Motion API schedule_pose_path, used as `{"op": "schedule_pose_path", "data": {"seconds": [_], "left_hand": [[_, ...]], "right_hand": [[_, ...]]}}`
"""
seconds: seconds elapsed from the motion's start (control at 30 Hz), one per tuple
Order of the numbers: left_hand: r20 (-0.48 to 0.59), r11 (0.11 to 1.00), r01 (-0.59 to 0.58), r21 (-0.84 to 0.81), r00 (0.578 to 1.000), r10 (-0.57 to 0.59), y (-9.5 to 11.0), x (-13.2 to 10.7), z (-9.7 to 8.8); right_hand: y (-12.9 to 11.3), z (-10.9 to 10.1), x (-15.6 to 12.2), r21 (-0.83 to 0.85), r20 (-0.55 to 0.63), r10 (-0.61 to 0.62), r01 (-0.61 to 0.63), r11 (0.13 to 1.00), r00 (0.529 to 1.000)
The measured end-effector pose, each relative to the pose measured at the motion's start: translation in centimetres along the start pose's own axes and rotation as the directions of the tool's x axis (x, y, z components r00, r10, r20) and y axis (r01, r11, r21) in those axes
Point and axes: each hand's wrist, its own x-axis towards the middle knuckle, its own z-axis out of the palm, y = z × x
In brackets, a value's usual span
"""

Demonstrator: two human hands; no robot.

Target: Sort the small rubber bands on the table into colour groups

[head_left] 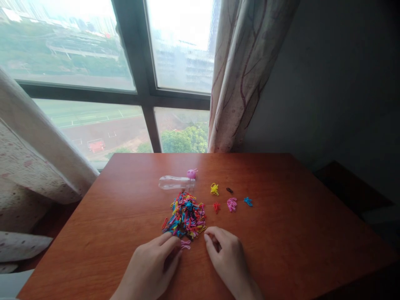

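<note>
A mixed pile of small, thin coloured loops lies in the middle of the table; I cannot tell whether they are rubber bands or plastic clips. My left hand is closed at the pile's near left edge, its curled fingers at a few pink loops. At the pile's near right, my right hand has thumb and index finger pinched together; whatever is between them is too small to make out. Small single-colour groups lie right of the pile: yellow loops, red loops, pink loops and blue loops.
Behind the pile, a clear plastic bottle lies on its side, with a pink cap by its neck. One small black piece sits beside the yellow group. The brown wooden table meets a window and curtains at its far edge.
</note>
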Motion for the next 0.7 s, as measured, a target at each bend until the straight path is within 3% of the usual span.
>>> {"op": "schedule_pose_path", "data": {"seconds": [0.23,0.7], "left_hand": [[0.017,0.999,-0.038,-0.003,0.999,0.038,-0.07,0.16,0.18],[-0.035,1.000,-0.013,0.027,0.999,0.014,-0.11,0.06,0.69]], "right_hand": [[-0.06,0.12,-0.12,-0.078,-0.014,-0.069,0.068,0.995,0.998],[-0.69,-0.14,0.21,-0.107,0.023,-0.058,0.060,0.992,0.998]]}}
